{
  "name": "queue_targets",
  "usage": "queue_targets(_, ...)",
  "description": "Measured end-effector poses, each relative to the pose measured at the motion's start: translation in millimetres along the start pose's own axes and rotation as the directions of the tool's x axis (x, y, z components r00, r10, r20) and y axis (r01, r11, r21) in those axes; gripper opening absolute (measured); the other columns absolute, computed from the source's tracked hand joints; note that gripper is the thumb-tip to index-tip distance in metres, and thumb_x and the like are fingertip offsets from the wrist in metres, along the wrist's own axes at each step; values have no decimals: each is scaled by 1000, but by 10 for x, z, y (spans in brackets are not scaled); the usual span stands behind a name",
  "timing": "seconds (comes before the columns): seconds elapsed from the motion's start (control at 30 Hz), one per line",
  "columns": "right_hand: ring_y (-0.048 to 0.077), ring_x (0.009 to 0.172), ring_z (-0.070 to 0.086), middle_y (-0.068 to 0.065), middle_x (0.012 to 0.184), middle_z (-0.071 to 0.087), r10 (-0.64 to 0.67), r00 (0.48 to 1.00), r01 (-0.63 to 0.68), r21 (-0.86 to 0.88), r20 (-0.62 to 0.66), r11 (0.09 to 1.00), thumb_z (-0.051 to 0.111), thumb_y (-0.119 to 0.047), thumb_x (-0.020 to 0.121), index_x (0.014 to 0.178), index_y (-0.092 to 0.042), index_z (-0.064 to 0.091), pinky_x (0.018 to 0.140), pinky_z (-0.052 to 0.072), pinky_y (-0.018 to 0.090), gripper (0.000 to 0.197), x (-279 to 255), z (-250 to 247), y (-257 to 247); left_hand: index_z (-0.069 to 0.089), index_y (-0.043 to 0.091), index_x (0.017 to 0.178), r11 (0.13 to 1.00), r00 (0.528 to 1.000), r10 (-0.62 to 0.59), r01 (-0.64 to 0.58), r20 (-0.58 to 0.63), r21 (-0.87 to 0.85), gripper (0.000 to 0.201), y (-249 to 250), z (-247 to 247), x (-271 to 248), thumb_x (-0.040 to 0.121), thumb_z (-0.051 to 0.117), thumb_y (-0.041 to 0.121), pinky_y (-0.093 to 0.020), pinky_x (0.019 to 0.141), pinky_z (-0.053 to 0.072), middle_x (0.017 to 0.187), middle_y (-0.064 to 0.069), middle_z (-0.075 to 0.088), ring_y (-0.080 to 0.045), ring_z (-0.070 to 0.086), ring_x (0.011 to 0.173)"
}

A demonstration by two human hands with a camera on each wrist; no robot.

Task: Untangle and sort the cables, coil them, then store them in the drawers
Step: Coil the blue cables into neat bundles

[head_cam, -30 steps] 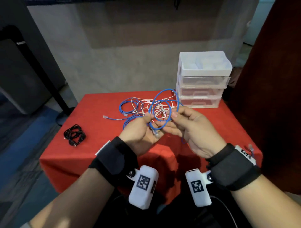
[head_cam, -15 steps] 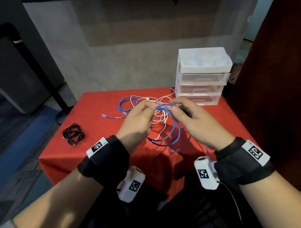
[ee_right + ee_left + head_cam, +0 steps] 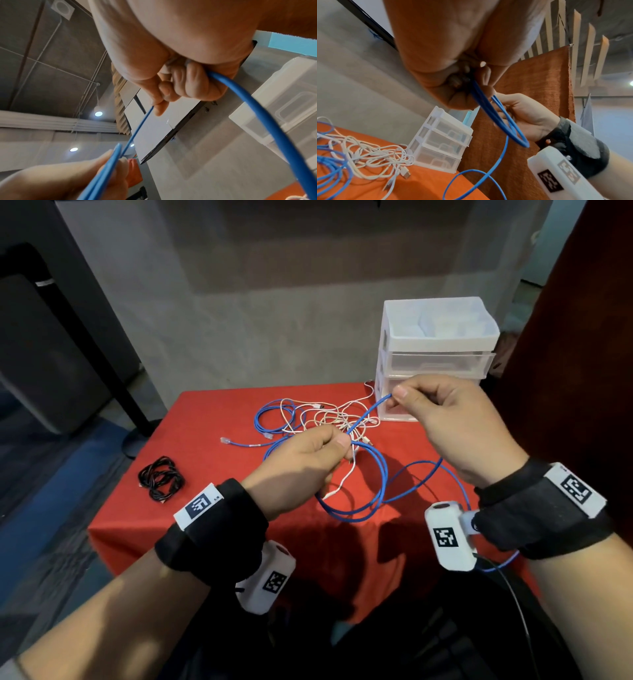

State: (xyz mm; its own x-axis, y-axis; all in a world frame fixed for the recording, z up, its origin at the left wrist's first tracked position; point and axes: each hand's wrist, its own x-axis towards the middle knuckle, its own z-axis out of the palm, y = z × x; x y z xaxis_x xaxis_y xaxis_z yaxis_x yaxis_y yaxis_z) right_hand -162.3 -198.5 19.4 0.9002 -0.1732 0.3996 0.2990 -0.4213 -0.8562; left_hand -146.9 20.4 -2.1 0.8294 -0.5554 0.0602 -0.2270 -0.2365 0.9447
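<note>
I hold a blue cable [image 3: 371, 477] above the red table [image 3: 212, 474]. My left hand [image 3: 308, 460] pinches a small bundle of its loops [image 3: 489, 115], which hang down below the fist. My right hand [image 3: 442, 419] pinches a straight stretch of the same cable [image 3: 137, 129] up and to the right, in front of the drawer unit [image 3: 435, 350]; the cable runs on through its curled fingers [image 3: 192, 83] and down past the wrist. A tangle of white cables [image 3: 335, 419] and more blue cable [image 3: 274, 419] lies on the table behind my hands.
A coiled black cable [image 3: 161, 479] lies near the table's left edge. The white plastic drawer unit stands at the back right corner, its drawers pushed in. A dark stand [image 3: 113, 378] and floor lie to the left, a dark red panel [image 3: 582, 337] to the right.
My hands have drawn apart: the right one rose toward the drawer unit, pulling a length of blue cable taut from the left hand. The loops now hang below the left hand.
</note>
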Motion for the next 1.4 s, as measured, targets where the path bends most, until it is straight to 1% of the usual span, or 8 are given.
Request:
queue_targets(0.17,-5,46,51,-25,52,57,9,998,-8,11,-58,1000,61,-20,102,92,-10,75,48,35,5,19,26,-115,-55,51,13,85,996,1000,-30,29,-6,-85,29,-41,43,-2,110,37,19,-20,49,39,62,4,33,-7,30,48)
queue_targets(0.5,1,62,51,-11,65,58,148,875,-44,-229,461,972,63,-21,100,85,-10,68,65,43,18,19,-321,-147,310,56,13,87,900,954,-140,11,-264,-437,25,-107,-98,21,107,42,20,-20,45,38,63,6,34,-6,25,44)
queue_targets(0.67,23,62,68,19,74,67,264,913,-331,184,312,926,57,-10,103,92,12,58,64,60,33,24,-409,171,246,52,16,84,672,925,-320,70,-204,-737,28,-84,67,71,108,40,26,-19,42,37,57,8,31,-4,25,38)
queue_targets(0.8,20,65,70,14,75,70,207,966,-251,367,155,896,54,-8,104,91,10,59,67,63,32,22,-452,401,104,49,18,82,450,889,-455,172,-59,-876,31,-108,188,111,108,38,32,-20,45,45,62,6,37,-7,40,40)
queue_targets(0.97,19,69,73,10,76,74,168,956,-262,442,241,858,52,-9,104,92,3,61,69,61,28,20,-555,445,-3,64,13,70,518,876,-483,282,-4,-807,56,-73,215,133,108,29,33,-29,58,43,68,-2,60,-17,53,56)
queue_targets(1.1,19,73,70,16,85,76,172,904,-303,303,391,904,51,-18,104,93,2,67,72,59,27,28,-579,323,-92,45,21,81,515,872,-468,138,-143,-846,30,40,133,158,108,35,26,-20,46,35,62,8,34,-6,33,42)
queue_targets(1.27,20,69,58,10,80,66,155,953,-239,336,260,911,56,-43,90,102,-4,68,61,52,36,43,-489,173,-197,52,19,105,840,921,-213,1,-327,-542,15,156,142,112,108,38,16,-21,41,31,57,7,31,-6,27,42)
queue_targets(1.4,18,64,57,5,78,71,45,932,-119,187,361,975,55,-20,104,104,-12,66,51,46,26,14,-491,226,-216,51,14,107,937,964,-76,-19,-255,-350,10,210,165,27,108,43,21,-24,45,38,54,11,39,-7,32,45)
